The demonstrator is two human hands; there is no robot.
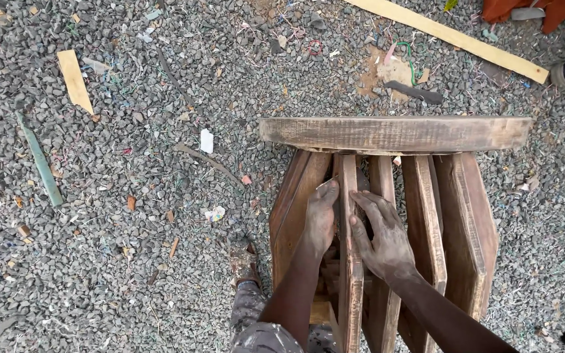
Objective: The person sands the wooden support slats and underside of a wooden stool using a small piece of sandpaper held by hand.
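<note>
Wooden slat stands edge-up between both hands. Left hand lies flat against its left face, right hand spread open against its right, neither gripping.

A dark brown wooden stool frame lies on its side on the gravel, its round top seen edge-on, worn and pale along the rim. Several flat, angled slats run from it side by side. One narrow upright slat stands between both hands, touched on either face.
</note>
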